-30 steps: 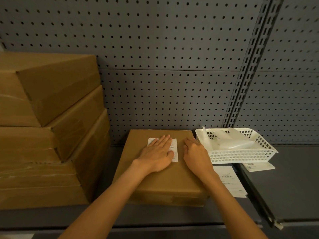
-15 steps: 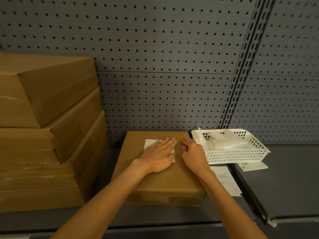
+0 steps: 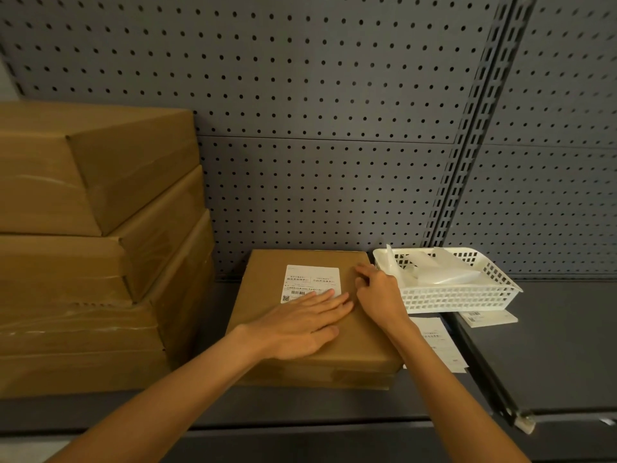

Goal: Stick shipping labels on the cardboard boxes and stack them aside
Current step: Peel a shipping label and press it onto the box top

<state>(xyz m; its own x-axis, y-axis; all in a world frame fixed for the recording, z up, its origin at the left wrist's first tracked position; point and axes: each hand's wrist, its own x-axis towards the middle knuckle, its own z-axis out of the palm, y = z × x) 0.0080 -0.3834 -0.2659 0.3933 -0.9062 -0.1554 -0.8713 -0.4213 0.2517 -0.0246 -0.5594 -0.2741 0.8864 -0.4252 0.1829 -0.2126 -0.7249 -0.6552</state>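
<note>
My left hand (image 3: 300, 325) lies flat on the box (image 3: 310, 332) beside the basket (image 3: 447, 297), fingertips on the label (image 3: 312, 282); my right hand (image 3: 377, 292), fingers bent, rests empty. I'd press firmly outward across every label edge

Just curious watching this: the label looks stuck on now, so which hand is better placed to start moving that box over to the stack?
Probably the left hand: it lies flat on the box, nearer the stack.
</note>
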